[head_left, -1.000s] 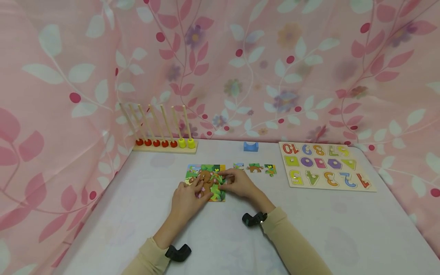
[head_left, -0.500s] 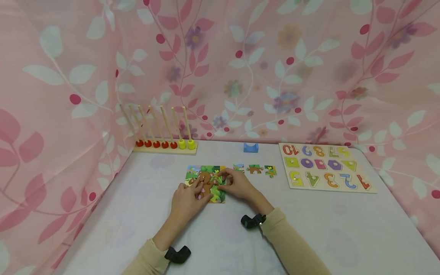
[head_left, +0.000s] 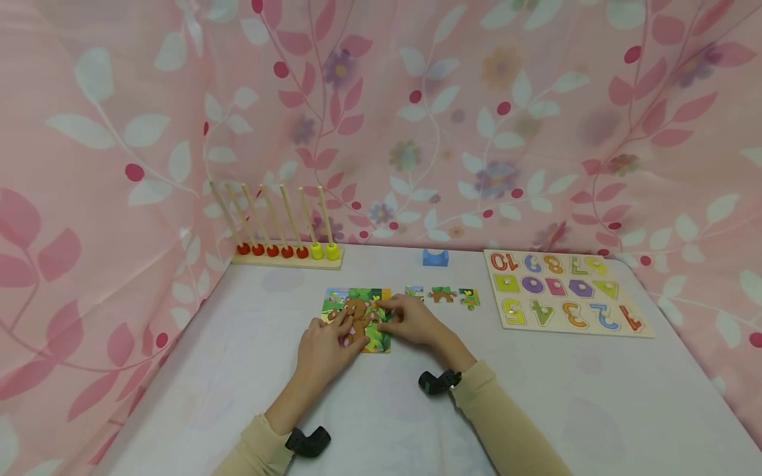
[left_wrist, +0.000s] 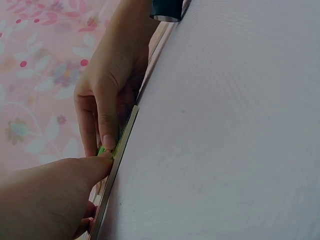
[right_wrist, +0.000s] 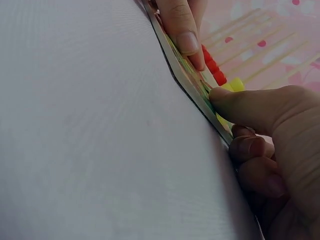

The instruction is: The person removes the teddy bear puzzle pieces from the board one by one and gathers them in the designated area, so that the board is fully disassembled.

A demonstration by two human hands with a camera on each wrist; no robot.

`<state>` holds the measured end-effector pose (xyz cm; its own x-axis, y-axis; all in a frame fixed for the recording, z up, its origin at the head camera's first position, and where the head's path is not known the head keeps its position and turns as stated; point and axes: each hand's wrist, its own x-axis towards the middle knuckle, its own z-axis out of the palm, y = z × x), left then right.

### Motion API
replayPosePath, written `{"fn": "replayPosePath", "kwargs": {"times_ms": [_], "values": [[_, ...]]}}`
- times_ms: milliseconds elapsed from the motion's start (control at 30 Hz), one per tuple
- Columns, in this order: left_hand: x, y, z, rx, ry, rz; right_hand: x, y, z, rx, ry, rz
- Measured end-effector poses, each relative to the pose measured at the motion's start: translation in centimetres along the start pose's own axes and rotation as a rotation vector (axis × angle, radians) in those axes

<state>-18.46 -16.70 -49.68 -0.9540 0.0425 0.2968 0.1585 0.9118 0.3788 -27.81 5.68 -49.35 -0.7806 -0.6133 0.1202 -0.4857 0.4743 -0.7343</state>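
Observation:
A jigsaw puzzle [head_left: 376,342] with a brown bear on a green ground lies flat in its board on the white table. My left hand [head_left: 324,347] rests on its left and lower part, fingers stretched over the bear. At the puzzle's right edge my right hand [head_left: 417,322] pinches a green puzzle piece between thumb and fingers, mostly hidden by the hand in the head view. In the right wrist view the right thumb [right_wrist: 240,105] presses on the picture by the board's edge, with the other fingers curled beside it. The left thumb [left_wrist: 92,169] touches the puzzle in the left wrist view.
Several loose puzzle pieces [head_left: 442,295] lie right of the puzzle. Behind them is a blue block [head_left: 435,258]. A wooden number board [head_left: 571,331] lies at the right, and a peg stand [head_left: 286,262] with red and yellow beads stands back left. A floral curtain surrounds the table.
Both hands stay nearly in place at the puzzle. The whole head view has shifted slightly.

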Motion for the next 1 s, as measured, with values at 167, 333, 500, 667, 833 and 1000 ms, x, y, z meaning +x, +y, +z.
{"fn": "replayPosePath", "kwargs": {"times_ms": [167, 333, 500, 667, 833, 1000], "values": [[0.0, 0.1, 0.0, 0.002, 0.004, 0.003, -0.1, -0.2, 0.0, 0.056, 0.035, 0.054], [0.0, 0.0, 0.1, 0.005, 0.003, 0.008, -0.1, -0.5, 0.1, 0.052, 0.056, 0.074], [0.0, 0.0, 0.0, -0.001, 0.008, 0.006, 0.0, -0.6, 0.1, 0.001, 0.072, 0.065], [0.1, 0.1, 0.1, -0.009, 0.011, -0.002, -0.7, -0.5, -1.4, -0.062, 0.127, 0.052], [0.1, 0.1, 0.3, -0.031, 0.01, -0.008, -3.1, 0.7, -4.6, -0.082, 0.189, 0.083], [0.0, 0.0, 0.3, -0.023, 0.017, -0.003, -6.4, 3.0, -7.6, -0.141, 0.247, 0.079]]}}
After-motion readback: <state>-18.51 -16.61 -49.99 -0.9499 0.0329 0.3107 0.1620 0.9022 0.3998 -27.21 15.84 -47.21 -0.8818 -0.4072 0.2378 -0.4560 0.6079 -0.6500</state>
